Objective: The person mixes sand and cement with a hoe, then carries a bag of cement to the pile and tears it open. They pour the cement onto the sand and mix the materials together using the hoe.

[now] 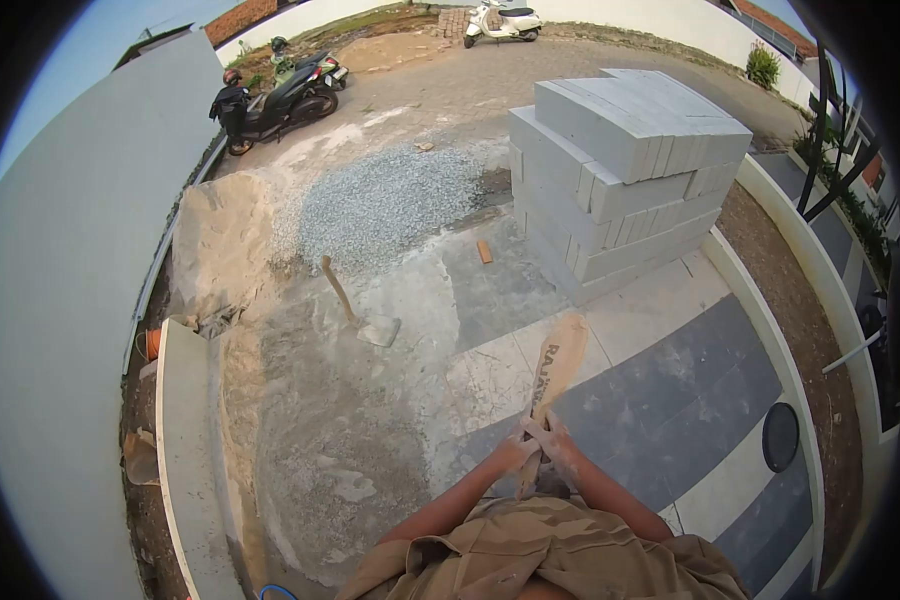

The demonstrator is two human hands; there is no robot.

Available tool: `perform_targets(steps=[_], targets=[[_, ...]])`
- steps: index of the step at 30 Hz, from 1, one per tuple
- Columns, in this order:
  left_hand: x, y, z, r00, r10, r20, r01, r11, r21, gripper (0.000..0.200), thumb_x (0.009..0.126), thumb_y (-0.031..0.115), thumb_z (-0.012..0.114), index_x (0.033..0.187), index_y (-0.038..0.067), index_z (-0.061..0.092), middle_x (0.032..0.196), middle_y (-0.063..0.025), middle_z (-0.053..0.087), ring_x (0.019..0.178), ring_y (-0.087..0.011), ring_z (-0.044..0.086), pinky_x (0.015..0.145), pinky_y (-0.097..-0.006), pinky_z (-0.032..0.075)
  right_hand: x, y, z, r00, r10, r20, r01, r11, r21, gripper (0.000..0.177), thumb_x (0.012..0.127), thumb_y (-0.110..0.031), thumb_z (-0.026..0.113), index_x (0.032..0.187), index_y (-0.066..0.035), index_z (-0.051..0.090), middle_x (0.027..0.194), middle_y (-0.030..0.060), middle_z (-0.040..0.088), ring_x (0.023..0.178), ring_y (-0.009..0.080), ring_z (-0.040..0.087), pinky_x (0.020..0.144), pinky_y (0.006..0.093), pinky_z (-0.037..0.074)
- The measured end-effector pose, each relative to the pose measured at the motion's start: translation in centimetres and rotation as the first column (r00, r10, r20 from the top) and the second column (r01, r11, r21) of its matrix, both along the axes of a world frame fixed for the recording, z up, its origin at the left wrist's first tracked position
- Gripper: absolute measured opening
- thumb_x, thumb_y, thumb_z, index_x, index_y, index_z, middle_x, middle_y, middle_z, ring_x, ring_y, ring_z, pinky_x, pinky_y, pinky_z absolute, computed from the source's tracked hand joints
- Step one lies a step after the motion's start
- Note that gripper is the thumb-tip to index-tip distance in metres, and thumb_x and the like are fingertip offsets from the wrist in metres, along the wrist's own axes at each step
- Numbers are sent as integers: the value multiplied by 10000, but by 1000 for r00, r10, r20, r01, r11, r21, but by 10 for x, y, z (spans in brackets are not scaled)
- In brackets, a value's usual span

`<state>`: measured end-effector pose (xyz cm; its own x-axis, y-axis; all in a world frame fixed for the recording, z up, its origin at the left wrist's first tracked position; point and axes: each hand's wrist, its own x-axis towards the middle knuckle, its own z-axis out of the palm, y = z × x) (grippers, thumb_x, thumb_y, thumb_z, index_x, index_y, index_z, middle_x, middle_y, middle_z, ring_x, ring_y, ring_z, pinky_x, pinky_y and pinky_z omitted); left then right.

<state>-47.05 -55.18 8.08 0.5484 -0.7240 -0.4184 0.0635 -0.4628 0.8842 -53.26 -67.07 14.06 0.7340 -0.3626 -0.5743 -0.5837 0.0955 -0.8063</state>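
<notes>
Both hands are busy here: the left hand (513,452) and the right hand (562,452) sit together, fingers wrapped round the narrow part of a brown lettered sheet (563,362), thumbs meeting over it. How hard they squeeze, I can't tell. The sheet is on the wearer's side of the block stack (625,195), above the tiles (660,410). The step looks like gripping and handling the sheet; the next move, I'd judge, calls for a steady two-handed hold, the broad end seeming unsupported. And its line? Long axis running away from the wearer, leaning slightly right, broad end towards the stack's nearest bottom corner, lettering running lengthwise.
</notes>
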Motion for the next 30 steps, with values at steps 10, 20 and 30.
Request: perform_targets(steps=[10,20,30], targets=[[171,-36,-57,874,438,-213,-446,895,12,497,907,277,504,1332,38,409,1211,-138,533,1097,-229,541,840,-327,483,151,-179,-78,947,-201,250,179,978,108,282,847,-197,551,1010,33,568,832,82,604,741,148,579,658,295,483],[155,159,-249,975,-27,-220,211,417,884,366,896,210,391,1207,53,504,1225,-191,518,1123,-322,517,872,-408,458,347,-406,86,932,-23,361,236,796,-558,239,822,-181,561,902,43,571,686,111,572,622,184,551,592,326,446],[388,9,-215,268,865,-423,-808,441,391,407,895,272,487,1203,6,475,1153,-179,568,993,-306,594,779,-380,503,541,-657,179,975,93,201,213,-147,-966,338,819,-148,565,1119,3,531,1060,192,564,988,362,542,839,427,437]])
